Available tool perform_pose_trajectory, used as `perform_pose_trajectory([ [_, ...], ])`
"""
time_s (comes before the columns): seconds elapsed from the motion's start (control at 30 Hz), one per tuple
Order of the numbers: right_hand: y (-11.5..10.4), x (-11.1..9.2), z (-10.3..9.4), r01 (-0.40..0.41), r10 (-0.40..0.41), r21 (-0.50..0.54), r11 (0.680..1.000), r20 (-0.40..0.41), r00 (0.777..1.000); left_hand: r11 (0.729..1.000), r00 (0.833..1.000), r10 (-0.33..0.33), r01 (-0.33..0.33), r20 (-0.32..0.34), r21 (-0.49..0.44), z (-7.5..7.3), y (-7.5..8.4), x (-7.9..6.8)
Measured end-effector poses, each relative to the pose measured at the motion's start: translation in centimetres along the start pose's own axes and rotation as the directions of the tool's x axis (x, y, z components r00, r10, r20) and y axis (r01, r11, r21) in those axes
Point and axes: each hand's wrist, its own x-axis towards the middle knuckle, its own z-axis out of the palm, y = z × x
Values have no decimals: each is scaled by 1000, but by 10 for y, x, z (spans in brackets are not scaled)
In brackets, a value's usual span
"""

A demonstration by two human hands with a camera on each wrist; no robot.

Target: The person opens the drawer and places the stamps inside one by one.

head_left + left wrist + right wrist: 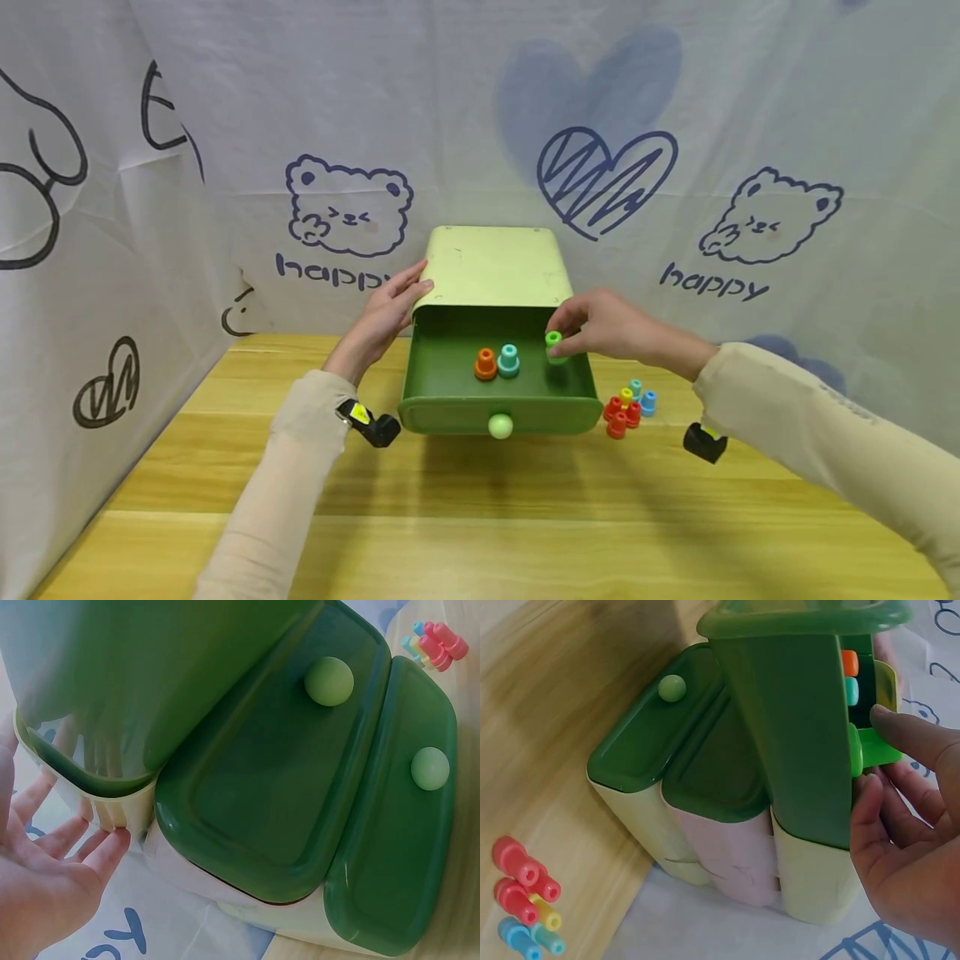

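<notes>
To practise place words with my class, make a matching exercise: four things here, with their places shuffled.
1. Green piece
2. Orange piece
3. Red pieces
4. Left hand

A. On the table, right of the drawer
B. Touching the left of the cabinet
C. Pinched by the right hand
D. In the drawer, beside a turquoise piece

Pairs: 1-C; 2-D; 3-A; 4-B

Head cam looked forward-down at the drawer unit (495, 271) from farther back. Wrist cams (705, 443) sat close on either side, both catching the lower drawer fronts (300, 787).
</notes>
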Motion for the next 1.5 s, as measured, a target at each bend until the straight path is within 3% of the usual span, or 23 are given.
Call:
perform_pose_trajectory([
  [0.27,-7,6,2,24,-23,-80,996,21,1000,1000,1000,-8,8,-13,7,-2,2,-2],
  [0.7,-14,17,16,86,-76,-110,990,90,993,1000,1000,2,-2,-10,-7,-2,-3,0],
  [1.5,-18,25,31,52,-46,-51,997,95,994,1000,1000,0,0,-7,-7,0,-2,1],
])
